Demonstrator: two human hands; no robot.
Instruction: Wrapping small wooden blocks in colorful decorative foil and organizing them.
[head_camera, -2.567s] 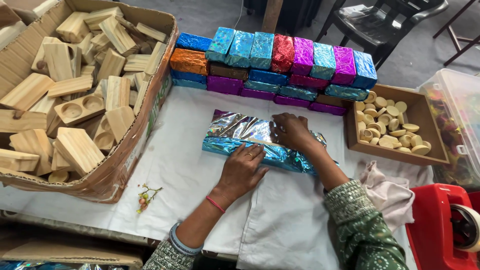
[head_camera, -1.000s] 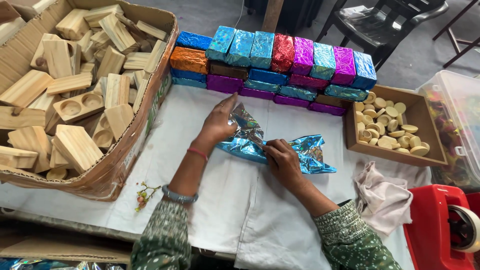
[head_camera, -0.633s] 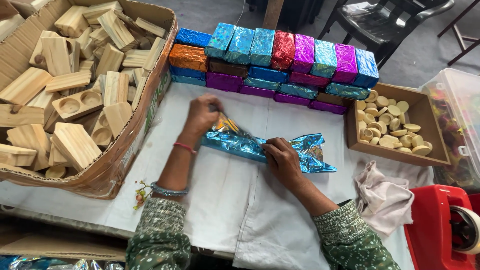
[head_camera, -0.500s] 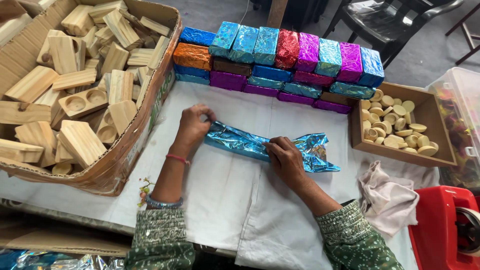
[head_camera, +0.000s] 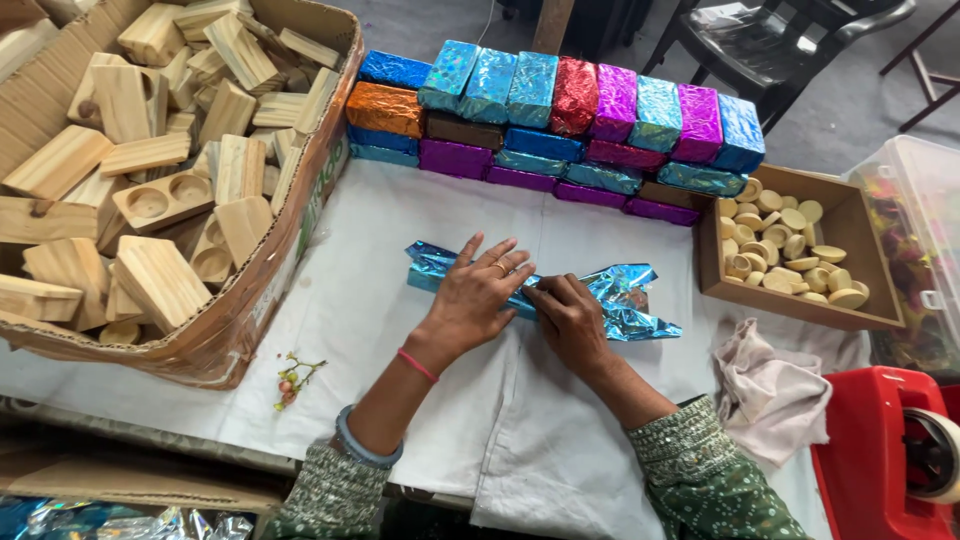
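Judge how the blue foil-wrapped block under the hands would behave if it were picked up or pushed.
The blue foil-wrapped block probably feels stiff in the middle, since both the left hand and right hand press flat on it. Its loose, crinkled right end likely flops and creases easily. The glossy foil may slide readily on the white cloth, and the flat shape seems unlikely to roll.

The blue wrapper (head_camera: 600, 295) under the left hand (head_camera: 475, 300) and right hand (head_camera: 570, 320) is glossy, crinkled metallic foil with a holographic sheen; the stacked wrapped blocks (head_camera: 560, 120) wear the same shiny foil in blue, purple, pink, red and orange; the worktop (head_camera: 380, 220) is covered in matt white cloth, lightly creased; the blocks (head_camera: 160, 190) are raw, pale, unvarnished wood in a rough brown cardboard box (head_camera: 300, 240); the small tray (head_camera: 860, 240) looks like plain cardboard; the rag (head_camera: 770, 390) is soft, dull cloth; the dispenser (head_camera: 870, 450) is glossy red plastic.
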